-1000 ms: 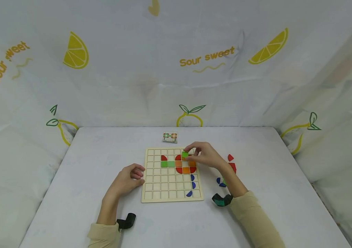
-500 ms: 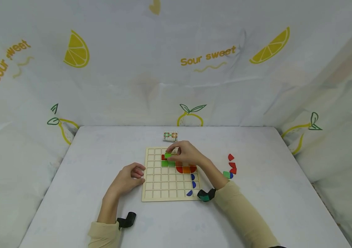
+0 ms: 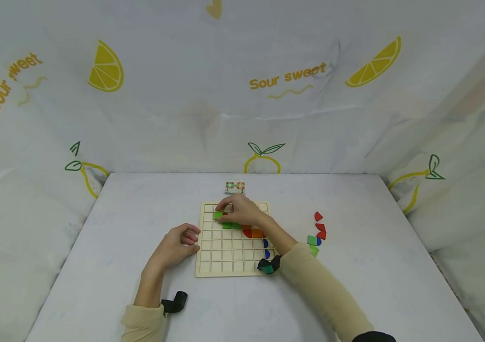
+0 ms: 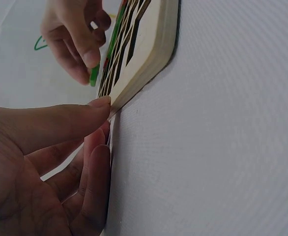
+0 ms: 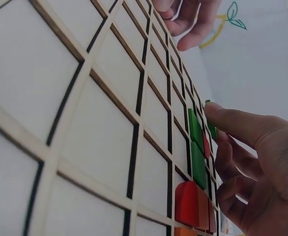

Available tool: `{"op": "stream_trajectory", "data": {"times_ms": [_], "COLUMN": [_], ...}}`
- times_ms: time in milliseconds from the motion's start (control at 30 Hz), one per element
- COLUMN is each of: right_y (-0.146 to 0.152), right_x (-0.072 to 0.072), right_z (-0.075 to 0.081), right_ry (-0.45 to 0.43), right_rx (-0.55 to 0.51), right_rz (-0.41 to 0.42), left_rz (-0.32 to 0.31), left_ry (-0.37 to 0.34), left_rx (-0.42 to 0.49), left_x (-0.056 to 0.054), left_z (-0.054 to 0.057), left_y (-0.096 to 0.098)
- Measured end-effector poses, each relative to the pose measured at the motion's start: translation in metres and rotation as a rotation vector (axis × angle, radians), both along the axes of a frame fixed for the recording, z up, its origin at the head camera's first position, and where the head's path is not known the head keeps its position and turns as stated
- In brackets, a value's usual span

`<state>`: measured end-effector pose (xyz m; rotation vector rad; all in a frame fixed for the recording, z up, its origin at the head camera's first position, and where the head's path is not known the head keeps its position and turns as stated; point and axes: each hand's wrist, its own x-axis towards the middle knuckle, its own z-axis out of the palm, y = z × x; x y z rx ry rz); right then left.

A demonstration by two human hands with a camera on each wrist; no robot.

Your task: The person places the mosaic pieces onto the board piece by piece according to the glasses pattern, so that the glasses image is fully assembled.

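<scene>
Right hand [image 3: 242,210] pinching green tile [image 3: 218,216] over upper-left part of grid board [image 3: 227,256], lower centre of head view; can't tell if tile is seated. Left hand [image 3: 175,247]: fingers loosely bent, thumb touching board's left edge. Loose red pieces [image 3: 318,216] on surface [image 3: 148,204], right of board. Picture card [image 3: 235,186] just above.

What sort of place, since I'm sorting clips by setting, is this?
Probably a makeshift tabletop recording or play booth, though the wider room is out of view: lemon-print sheeting stands behind and beside a white table, on which a wooden grid board lies.
</scene>
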<state>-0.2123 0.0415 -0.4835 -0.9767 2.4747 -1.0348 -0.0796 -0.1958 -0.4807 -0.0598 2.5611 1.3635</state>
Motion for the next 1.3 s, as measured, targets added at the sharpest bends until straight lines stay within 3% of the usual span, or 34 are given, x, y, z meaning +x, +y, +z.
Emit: {"op": "stream_trajectory", "data": {"times_ms": [300, 833, 1300], "right_y": [-0.009, -0.003, 0.038], "right_x": [0.006, 0.008, 0.014], "right_z": [0.003, 0.007, 0.019], "right_ry": [0.052, 0.042, -0.08], "right_rx": [0.089, 0.046, -0.048], "right_rz": [-0.048, -0.063, -0.099], "left_rz": [-0.001, -0.005, 0.003], "left_ry": [0.0, 0.007, 0.011], "left_rx": [0.002, 0.01, 0.013], "left_x": [-0.001, -0.001, 0.0], "left_z": [-0.001, -0.002, -0.005], "left_y": [0.0, -0.001, -0.001]}}
